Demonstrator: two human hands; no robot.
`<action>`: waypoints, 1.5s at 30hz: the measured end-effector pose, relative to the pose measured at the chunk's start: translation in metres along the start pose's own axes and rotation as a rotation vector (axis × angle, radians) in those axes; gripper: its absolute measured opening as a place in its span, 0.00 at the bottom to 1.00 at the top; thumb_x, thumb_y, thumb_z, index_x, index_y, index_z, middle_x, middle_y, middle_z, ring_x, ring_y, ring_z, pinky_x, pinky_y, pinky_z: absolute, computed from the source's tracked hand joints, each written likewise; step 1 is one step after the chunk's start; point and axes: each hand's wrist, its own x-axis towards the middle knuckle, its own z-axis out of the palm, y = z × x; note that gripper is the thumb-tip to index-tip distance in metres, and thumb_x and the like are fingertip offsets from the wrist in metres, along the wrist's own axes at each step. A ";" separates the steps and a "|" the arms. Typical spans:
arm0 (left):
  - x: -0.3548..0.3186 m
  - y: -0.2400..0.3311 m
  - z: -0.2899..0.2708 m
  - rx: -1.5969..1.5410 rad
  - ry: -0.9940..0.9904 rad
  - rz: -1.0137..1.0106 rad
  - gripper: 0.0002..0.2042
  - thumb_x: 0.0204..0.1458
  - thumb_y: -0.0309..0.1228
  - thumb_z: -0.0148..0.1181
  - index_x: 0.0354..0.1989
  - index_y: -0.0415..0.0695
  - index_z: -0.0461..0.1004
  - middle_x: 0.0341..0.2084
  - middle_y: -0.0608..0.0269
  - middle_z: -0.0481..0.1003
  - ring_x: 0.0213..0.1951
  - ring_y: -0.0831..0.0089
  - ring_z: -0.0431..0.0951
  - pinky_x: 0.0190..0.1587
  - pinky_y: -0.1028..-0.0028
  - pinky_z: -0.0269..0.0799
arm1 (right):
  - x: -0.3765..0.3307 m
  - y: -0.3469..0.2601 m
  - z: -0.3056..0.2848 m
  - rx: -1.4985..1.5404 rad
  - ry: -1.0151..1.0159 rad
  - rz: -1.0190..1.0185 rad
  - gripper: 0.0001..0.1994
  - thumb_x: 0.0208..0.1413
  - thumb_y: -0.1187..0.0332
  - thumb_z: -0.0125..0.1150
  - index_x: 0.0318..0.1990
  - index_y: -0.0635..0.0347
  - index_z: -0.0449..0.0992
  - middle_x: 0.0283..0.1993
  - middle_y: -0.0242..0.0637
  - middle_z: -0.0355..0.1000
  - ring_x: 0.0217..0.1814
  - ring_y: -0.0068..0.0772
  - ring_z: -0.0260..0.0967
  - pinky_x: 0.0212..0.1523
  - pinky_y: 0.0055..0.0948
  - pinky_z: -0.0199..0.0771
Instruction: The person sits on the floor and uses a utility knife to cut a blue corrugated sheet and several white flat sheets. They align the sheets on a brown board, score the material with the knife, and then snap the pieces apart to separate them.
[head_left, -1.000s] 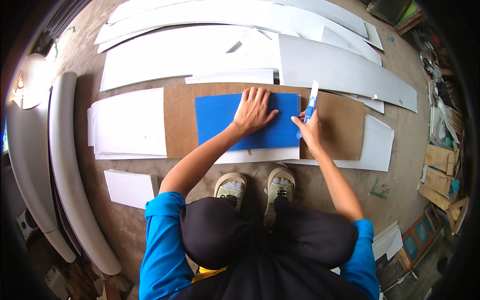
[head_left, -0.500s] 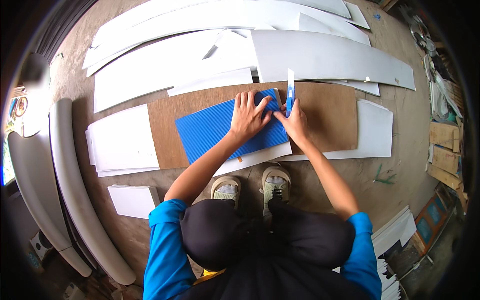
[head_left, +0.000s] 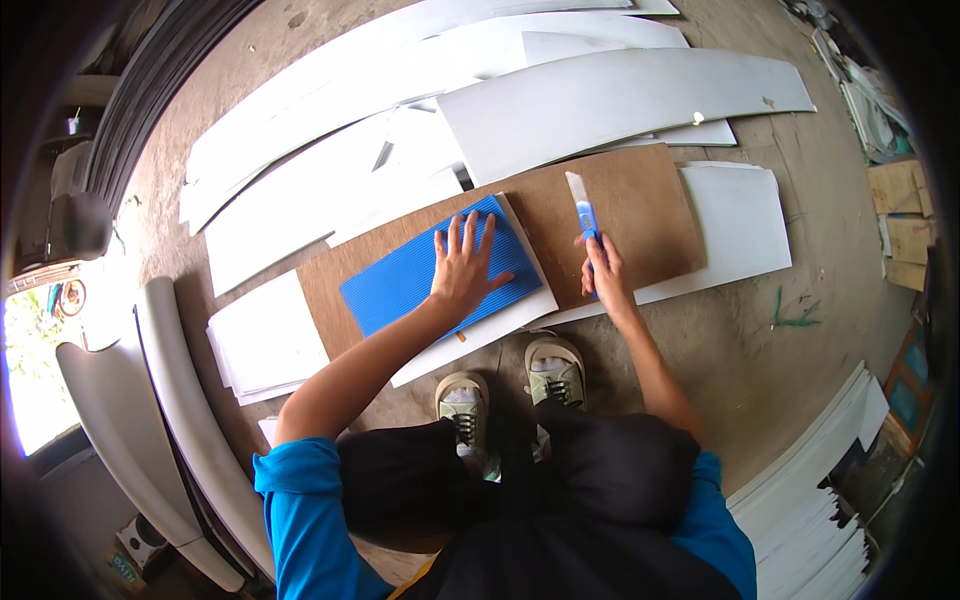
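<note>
My left hand (head_left: 462, 270) lies with its fingers spread on a blue ribbed sheet (head_left: 400, 287), pressing it down. Beneath that sheet a white sheet (head_left: 535, 305) sticks out along its right and near edges. Both rest on a brown wooden board (head_left: 620, 220). In my right hand (head_left: 606, 275) is a blue utility knife (head_left: 586, 215) with its blade out, pointing away from me. The knife is held above the bare right part of the board, apart from the blue sheet.
White sheets (head_left: 735, 225) lie under the board and spread across the floor beyond it. Long curved grey panels (head_left: 195, 400) stand at the left. More white strips (head_left: 810, 500) are stacked at the lower right, and cardboard boxes (head_left: 900, 215) sit at the far right.
My right hand has drawn away from the blue sheet's right edge with the knife. My left hand has flattened and spread on the sheet. The whole view has turned somewhat.
</note>
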 end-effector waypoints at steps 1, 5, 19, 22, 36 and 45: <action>-0.003 0.002 0.002 -0.015 -0.023 -0.025 0.42 0.44 0.51 0.56 0.63 0.46 0.42 0.58 0.48 0.47 0.61 0.51 0.46 0.58 0.45 0.44 | -0.002 0.003 0.001 0.056 0.013 0.064 0.15 0.59 0.56 0.44 0.31 0.58 0.66 0.12 0.24 0.55 0.10 0.13 0.52 0.10 0.18 0.55; -0.010 0.009 0.015 0.005 0.087 -0.073 0.42 0.41 0.54 0.51 0.63 0.47 0.43 0.62 0.49 0.42 0.64 0.53 0.38 0.56 0.36 0.32 | -0.008 0.008 -0.001 0.021 0.060 0.201 0.20 0.57 0.52 0.46 0.21 0.57 0.62 0.09 0.22 0.52 0.07 0.13 0.49 0.08 0.18 0.51; -0.006 0.016 0.019 -0.066 0.172 -0.202 0.34 0.45 0.56 0.47 0.60 0.55 0.52 0.62 0.60 0.44 0.65 0.61 0.36 0.56 0.36 0.24 | 0.004 0.040 0.028 -0.662 -0.071 -0.309 0.12 0.56 0.63 0.43 0.36 0.65 0.63 0.22 0.55 0.69 0.26 0.58 0.68 0.22 0.47 0.66; -0.005 0.018 0.026 -0.085 0.253 -0.269 0.28 0.47 0.55 0.47 0.55 0.54 0.59 0.60 0.62 0.49 0.65 0.64 0.39 0.56 0.37 0.24 | 0.014 -0.010 0.052 -0.845 -0.138 -0.260 0.11 0.56 0.65 0.43 0.37 0.67 0.61 0.21 0.54 0.69 0.26 0.55 0.69 0.23 0.45 0.68; 0.000 0.022 0.028 -0.116 0.307 -0.265 0.28 0.45 0.54 0.48 0.53 0.53 0.62 0.60 0.64 0.51 0.64 0.66 0.40 0.55 0.36 0.24 | 0.050 0.004 0.059 -0.689 -0.104 -0.275 0.15 0.53 0.68 0.45 0.43 0.69 0.56 0.27 0.59 0.69 0.29 0.57 0.69 0.28 0.45 0.70; -0.004 0.018 0.029 -0.108 0.301 -0.283 0.29 0.46 0.55 0.47 0.54 0.53 0.60 0.60 0.65 0.51 0.65 0.67 0.40 0.55 0.35 0.25 | 0.052 -0.012 0.045 -0.285 -0.315 0.064 0.17 0.53 0.69 0.46 0.48 0.65 0.54 0.24 0.42 0.67 0.17 0.32 0.65 0.14 0.28 0.65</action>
